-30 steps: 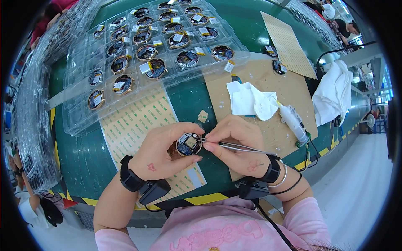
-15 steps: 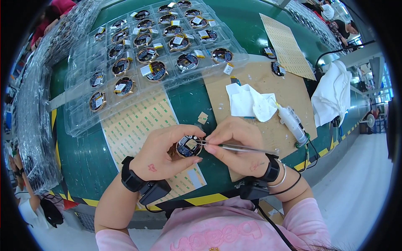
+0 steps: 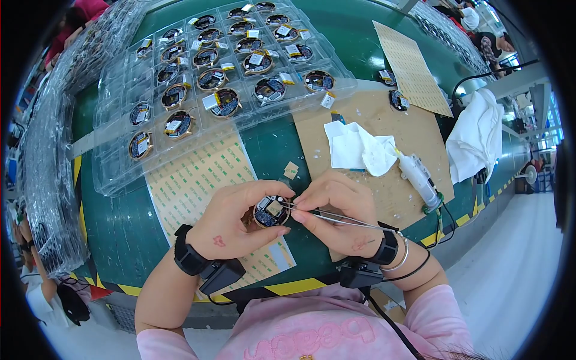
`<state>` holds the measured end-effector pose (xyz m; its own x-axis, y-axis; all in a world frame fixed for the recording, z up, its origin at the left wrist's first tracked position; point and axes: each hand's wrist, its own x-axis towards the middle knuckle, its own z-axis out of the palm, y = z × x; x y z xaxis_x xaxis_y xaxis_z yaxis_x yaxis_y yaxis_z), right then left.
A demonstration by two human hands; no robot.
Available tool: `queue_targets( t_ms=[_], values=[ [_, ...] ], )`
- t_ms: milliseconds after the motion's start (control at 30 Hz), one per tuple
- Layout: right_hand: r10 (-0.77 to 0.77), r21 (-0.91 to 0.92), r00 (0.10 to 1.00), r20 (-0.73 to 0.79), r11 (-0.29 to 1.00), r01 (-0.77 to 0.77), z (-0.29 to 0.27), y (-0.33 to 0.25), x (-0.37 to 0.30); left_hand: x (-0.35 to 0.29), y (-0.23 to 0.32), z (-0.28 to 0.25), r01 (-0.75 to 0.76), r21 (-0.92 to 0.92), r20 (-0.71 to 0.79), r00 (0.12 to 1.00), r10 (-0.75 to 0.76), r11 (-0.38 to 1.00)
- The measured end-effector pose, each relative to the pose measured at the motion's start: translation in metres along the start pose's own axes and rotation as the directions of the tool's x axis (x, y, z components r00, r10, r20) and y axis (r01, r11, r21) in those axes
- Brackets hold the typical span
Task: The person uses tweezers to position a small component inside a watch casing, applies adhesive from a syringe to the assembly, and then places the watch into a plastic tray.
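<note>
"Where's the round module (image 3: pixel 262 215) sitting?"
"In the left hand (image 3: pixel 231 216); thumb and curved fingers are gripping its rim."
"And the right hand (image 3: pixel 354 201)?"
"Its fingers are pinching tweezers (image 3: pixel 366 224), tips over the module."

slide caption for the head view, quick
Left hand holds a round circuit assembly; right hand holds tweezers at its right side.

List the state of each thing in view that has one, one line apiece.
Round circuit module: open, board exposed
Left hand: closed around the module
Right hand: pinching the tweezers
Metal tweezers: tips at the module, contact unclear
Clear plastic tray: holding similar open modules
White tissue: creased, lying on cardboard
White cloth: bunched up
Green-marked tan sheet: lying flat
</note>
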<state>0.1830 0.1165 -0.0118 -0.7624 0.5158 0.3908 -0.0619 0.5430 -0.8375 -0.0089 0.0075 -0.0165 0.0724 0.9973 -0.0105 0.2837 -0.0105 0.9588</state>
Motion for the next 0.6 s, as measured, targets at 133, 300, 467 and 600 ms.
queue_targets(
  t_ms=[133,300,467,600],
  values=[
    [0.021,0.029,1.0,0.02,0.999,-0.022,-0.002,0.002,0.0,0.0,-0.001,0.0,0.009,-0.01,0.004,1.0,-0.009,1.0],
    [0.027,0.056,0.998,0.051,0.998,-0.03,-0.003,0.003,-0.002,0.001,-0.008,0.003,-0.083,-0.01,-0.045,0.996,0.083,0.996],
    [0.165,0.241,0.981,0.1,0.953,-0.185,-0.004,0.0,-0.001,0.001,-0.008,0.003,-0.124,0.012,-0.063,0.99,0.125,0.992],
    [0.288,0.427,0.957,0.032,0.862,-0.274,-0.007,0.0,-0.002,0.002,0.002,-0.001,0.004,0.022,-0.01,1.0,-0.004,1.0]
  ],
)
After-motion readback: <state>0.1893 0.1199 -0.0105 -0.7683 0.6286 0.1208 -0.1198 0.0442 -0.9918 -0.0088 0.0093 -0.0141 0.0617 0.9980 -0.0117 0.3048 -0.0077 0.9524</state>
